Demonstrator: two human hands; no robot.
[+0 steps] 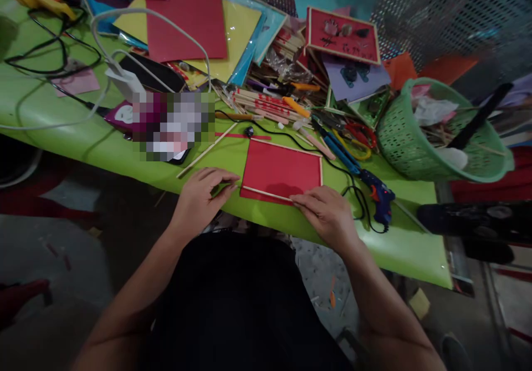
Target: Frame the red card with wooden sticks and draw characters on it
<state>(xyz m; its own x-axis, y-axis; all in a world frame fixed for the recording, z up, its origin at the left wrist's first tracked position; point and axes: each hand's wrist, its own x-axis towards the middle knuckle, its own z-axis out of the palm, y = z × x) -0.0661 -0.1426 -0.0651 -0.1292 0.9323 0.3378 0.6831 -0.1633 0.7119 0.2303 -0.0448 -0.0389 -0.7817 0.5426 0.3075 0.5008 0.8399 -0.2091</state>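
Note:
On the green tabletop lies a red card (280, 166) with thin wooden sticks along its top and right edges. A further wooden stick (266, 193) runs just above the card's lower edge. My right hand (326, 210) pinches this stick near its right end, at the card's lower right corner. Just left of the card, my left hand (205, 196) is curved, thumb and index tips close but with a gap between them, holding nothing visible. A loose wooden stick (206, 151) lies slanted beyond my left hand.
A blue glue gun (380, 193) and a green basket (444, 157) lie to the right. Behind are bundled sticks (266, 105), coloured sheets (187, 24) and a framed red card (343, 35). Left are a phone (177, 130), partly blurred, and white cables (100, 102). The table's front edge is close.

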